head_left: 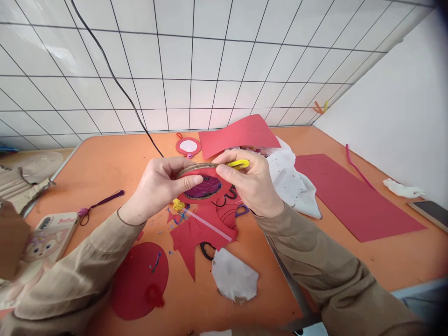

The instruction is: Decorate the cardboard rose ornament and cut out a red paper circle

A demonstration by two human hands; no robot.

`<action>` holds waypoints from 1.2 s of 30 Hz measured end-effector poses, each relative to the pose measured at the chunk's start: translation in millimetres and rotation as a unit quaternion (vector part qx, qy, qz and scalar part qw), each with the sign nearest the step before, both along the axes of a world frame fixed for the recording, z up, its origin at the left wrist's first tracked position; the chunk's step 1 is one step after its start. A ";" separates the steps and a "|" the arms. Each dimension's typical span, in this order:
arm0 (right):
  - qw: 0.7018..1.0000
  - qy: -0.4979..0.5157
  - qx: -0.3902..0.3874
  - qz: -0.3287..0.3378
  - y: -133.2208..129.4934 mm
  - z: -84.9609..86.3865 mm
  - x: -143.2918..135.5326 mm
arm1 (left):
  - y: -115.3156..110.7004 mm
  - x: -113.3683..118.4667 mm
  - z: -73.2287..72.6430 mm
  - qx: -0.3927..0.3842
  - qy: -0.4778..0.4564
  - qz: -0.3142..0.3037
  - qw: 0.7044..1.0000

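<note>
Both hands hold up a round red disc with a cardboard edge and a dark purple oval in its middle. My left hand grips its left side, thumb on the front face. On the right side, my right hand pinches the top edge, with a bent yellow strip between its fingers and the disc. Beneath the disc lie red paper scraps, a yellow bundle and a translucent stick. Black scissor handles show partly under the scraps.
Around lie a red circle, white cloth piece, small red-rimmed disc, red sheets, white crumpled cloth, purple tassel, patterned phone case, dark phone and cardboard at left.
</note>
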State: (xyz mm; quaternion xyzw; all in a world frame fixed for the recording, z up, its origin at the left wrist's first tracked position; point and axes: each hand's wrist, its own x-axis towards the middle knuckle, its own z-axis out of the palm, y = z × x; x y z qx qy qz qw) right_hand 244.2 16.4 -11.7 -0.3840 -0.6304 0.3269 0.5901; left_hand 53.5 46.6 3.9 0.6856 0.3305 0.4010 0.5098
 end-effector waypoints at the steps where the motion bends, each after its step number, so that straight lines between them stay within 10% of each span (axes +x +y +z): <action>1: 1.000 -0.004 0.007 0.005 -0.4 0.9 0.5 | -0.3 -0.7 0.3 0.003 -0.003 0.000 1.000; 18: 0.997 0.000 -0.070 0.028 -4.6 6.6 2.4 | 3.8 -6.2 2.1 -0.080 -0.025 -0.092 0.992; 31: 0.991 0.111 -0.076 0.019 1.5 9.1 9.6 | 11.4 -12.8 4.7 -0.041 -0.039 -0.048 0.997; 36: 0.954 -0.268 -0.110 -0.077 21.7 4.0 34.1 | 12.3 -24.3 20.7 -0.008 -0.095 0.046 0.994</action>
